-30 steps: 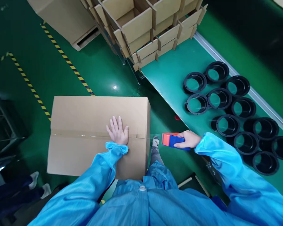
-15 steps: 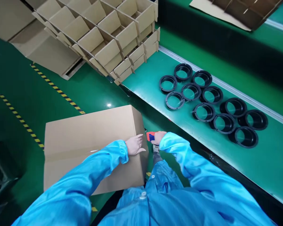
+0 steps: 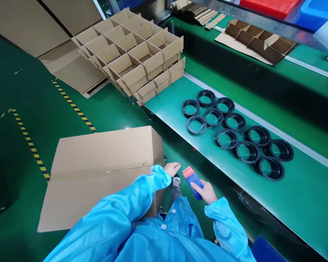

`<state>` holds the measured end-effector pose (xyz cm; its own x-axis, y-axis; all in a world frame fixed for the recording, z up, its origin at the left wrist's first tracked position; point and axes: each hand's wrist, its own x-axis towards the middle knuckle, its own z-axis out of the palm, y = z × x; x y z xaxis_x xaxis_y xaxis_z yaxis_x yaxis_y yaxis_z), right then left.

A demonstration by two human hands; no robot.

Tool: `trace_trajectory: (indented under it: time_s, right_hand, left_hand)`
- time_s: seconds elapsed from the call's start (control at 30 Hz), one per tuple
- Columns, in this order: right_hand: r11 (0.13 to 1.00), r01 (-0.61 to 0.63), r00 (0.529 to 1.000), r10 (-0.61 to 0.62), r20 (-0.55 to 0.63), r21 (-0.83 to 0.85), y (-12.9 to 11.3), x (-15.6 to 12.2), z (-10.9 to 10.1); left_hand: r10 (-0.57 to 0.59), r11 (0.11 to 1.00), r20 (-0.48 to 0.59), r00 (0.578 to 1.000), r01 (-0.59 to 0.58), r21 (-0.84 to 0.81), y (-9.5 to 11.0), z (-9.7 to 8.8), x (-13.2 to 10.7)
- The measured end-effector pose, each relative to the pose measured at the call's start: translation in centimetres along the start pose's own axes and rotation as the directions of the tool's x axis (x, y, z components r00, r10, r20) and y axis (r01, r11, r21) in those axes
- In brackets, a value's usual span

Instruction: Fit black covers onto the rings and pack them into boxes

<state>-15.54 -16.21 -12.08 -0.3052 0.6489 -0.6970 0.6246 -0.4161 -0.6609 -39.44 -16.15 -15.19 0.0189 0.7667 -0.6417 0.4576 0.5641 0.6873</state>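
Observation:
A blue tape dispenser (image 3: 193, 181) with an orange-red end is gripped in my right hand (image 3: 205, 191), in the gap between the carton and the bench. My left hand (image 3: 172, 169) is just past the right end of the large cardboard carton (image 3: 104, 156). Its fingers are drawn together and bent; whether anything is between them cannot be seen. The carton's top flaps lie closed, meeting along a middle seam. My left sleeve covers part of the carton's near right side.
Several black flanged rings (image 3: 226, 138) stand on the green workbench (image 3: 300, 203) at the right. Cardboard divider grids (image 3: 136, 54) are stacked at its far left end. Larger cartons (image 3: 73, 71) are behind, beside yellow-black floor tape (image 3: 30, 143). A shelf (image 3: 262, 14) holds red and blue bins.
My left hand has slid off the carton's top to beyond its right end, its fingers closing up. My right hand has drawn back toward me with the tape dispenser. The view has tilted up.

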Motion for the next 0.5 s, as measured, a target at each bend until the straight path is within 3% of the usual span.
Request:
trace_trajectory:
  time_s: [0.1, 0.23, 0.3, 0.5]
  right_hand:
    - [0.954, 0.141, 0.990, -0.139, -0.025, 0.264, -1.4, -2.0, 2.2]
    - [0.917, 0.273, 0.962, -0.270, -0.052, 0.291, -4.8, -2.9, 4.3]
    - [0.917, 0.298, 0.954, -0.292, -0.064, 0.265, -5.9, -3.1, 5.0]
    - [0.934, 0.298, 0.953, -0.282, -0.108, 0.195, -7.7, -4.0, 8.4]
  left_hand:
    - [-0.029, 0.963, 0.019, 0.999, 0.033, -0.268, 1.8, -1.2, -2.3]
    - [-0.099, 0.707, 0.069, 0.993, 0.119, -0.697, 3.0, -4.8, -5.7]
    - [-0.097, 0.675, 0.064, 0.993, 0.113, -0.729, 2.9, -6.2, -6.7]
    - [-0.051, 0.738, 0.005, 0.999, 0.040, -0.674, 0.3, -8.0, -7.3]
